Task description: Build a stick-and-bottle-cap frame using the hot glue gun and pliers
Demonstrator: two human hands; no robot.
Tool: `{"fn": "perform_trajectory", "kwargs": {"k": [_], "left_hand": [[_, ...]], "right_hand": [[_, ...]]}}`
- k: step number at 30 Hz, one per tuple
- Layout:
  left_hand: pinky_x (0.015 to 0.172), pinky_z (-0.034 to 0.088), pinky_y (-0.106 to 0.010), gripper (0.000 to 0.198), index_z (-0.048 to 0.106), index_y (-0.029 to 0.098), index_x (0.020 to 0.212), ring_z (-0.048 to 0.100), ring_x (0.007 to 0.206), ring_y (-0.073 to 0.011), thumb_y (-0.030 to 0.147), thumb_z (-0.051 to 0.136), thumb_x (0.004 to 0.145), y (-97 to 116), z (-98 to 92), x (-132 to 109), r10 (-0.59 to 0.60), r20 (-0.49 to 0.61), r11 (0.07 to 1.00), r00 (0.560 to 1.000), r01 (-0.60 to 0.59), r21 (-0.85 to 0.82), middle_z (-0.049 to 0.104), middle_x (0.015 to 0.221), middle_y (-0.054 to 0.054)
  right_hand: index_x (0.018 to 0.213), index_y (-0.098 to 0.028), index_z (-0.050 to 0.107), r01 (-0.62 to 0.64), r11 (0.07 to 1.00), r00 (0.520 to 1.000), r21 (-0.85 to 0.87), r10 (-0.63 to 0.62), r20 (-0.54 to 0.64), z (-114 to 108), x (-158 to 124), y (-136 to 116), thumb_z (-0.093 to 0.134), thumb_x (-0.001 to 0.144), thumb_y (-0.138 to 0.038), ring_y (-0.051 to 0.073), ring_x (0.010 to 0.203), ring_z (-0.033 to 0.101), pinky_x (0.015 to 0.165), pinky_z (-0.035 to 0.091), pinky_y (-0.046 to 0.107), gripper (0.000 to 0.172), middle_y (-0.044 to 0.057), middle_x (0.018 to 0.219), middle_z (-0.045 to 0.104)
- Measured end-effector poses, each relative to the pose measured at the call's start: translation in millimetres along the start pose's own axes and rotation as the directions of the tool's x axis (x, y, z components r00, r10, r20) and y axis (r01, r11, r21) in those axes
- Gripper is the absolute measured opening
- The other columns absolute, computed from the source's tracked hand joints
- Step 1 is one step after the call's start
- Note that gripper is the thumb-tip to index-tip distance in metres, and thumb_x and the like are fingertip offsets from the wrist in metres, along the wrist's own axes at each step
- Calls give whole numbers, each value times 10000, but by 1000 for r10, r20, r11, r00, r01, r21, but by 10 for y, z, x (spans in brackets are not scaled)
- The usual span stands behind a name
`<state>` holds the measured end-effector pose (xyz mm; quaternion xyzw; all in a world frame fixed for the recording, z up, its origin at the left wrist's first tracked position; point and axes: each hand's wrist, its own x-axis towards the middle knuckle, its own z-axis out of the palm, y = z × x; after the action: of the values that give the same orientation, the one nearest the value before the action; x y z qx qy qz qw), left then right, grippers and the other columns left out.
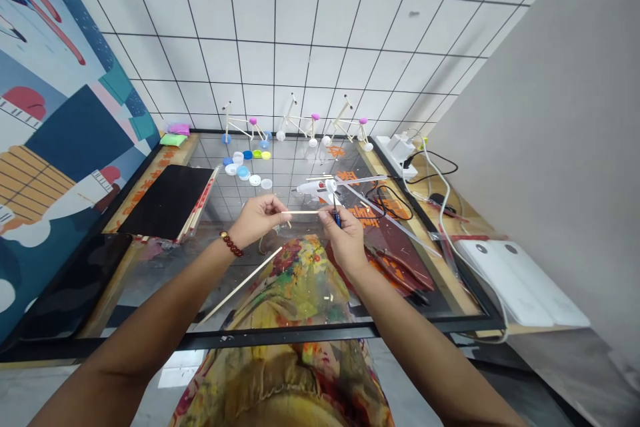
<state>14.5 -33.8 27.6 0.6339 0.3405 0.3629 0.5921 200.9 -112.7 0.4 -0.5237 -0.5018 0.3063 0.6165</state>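
A short, thin wooden stick point(302, 212) spans the gap between my two hands above the glass tabletop. My left hand point(261, 219) pinches its left end between thumb and fingers; a small stick piece point(289, 223) shows just below the fingertips. The stick's other end meets the fingertips of my right hand point(345, 237), which is closed. A slim tool with a dark blue handle point(337, 217) is also in that hand, its dark tip pointing up; its exact kind is unclear. A longer wooden stick point(243, 285) lies slanted on the table below my left hand.
A white glue gun point(315, 187) lies beyond my hands. Bottle caps point(243, 172) are at back left, three stick-built models point(300, 125) along the wall. Red-handled pliers point(400, 270) lie right, near a power strip point(397, 159). A black sheet point(167, 201) is left.
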Motion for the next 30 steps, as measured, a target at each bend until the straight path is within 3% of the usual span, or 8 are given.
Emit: {"fn": "perform_trajectory", "kwargs": {"k": [2,4,7,12,14,22,27,30], "left_hand": [[648,485,-252,282,619,128,759,627,661,-131,317,808,670,48,-11,-23,-31,149,994,988,15,104,685,722,-34],[644,465,-238,270,646,138,882,603,667,-116,344,745,740,111,26,-64,-35,273,989,961,-7,151,683,774,-25],[572,395,-213,281,652,140,856,496,551,-82,416,600,857,176,127,-125,-39,356,979,934,-36,201,601,633,13],[491,280,-203,390,622,128,848,337,449,-65,508,535,870,166,236,-158,-91,324,993,942,110,-41,439,480,60],[477,252,-204,408,621,125,842,318,442,-62,527,554,854,151,243,-155,-111,319,985,941,148,-93,444,479,55],[475,227,-200,412,664,116,850,360,481,-55,519,683,769,91,258,-142,-162,324,976,932,200,-87,517,551,28],[476,209,-212,426,694,108,829,323,468,-44,530,676,771,81,262,-138,-142,272,982,952,170,-84,530,558,21],[476,221,-215,388,704,113,792,347,475,-46,493,739,721,76,278,-132,-102,187,989,977,120,-86,565,562,11]], "right_hand": [[813,-198,659,25,1000,999,-13,-26,-23,-5,-7,-32,645,833,-456,120,623,462,616,394,256,259,-24,672,553],[788,-200,679,39,999,999,-30,-38,37,8,-22,-63,670,818,-417,136,667,509,660,423,272,219,-9,709,606],[783,-196,696,15,1000,993,5,-16,121,35,-38,-84,701,795,-406,145,683,531,656,434,277,211,1,709,621],[860,-181,687,-177,924,984,339,154,92,34,-16,-80,691,790,-492,68,454,229,445,206,222,319,-95,515,275],[885,-174,690,-202,909,979,365,175,108,28,-10,-76,710,776,-490,62,451,199,439,170,222,334,-100,519,248],[833,-187,717,-99,988,991,119,88,96,8,-5,-43,708,778,-486,98,534,434,490,329,235,304,-14,639,571],[869,-198,722,-104,984,986,143,83,142,23,-11,-66,692,803,-418,128,619,554,570,428,253,232,7,714,661],[875,-203,728,-89,984,994,154,77,82,48,-14,-59,716,781,-383,139,680,595,654,470,272,204,8,766,690]]}}
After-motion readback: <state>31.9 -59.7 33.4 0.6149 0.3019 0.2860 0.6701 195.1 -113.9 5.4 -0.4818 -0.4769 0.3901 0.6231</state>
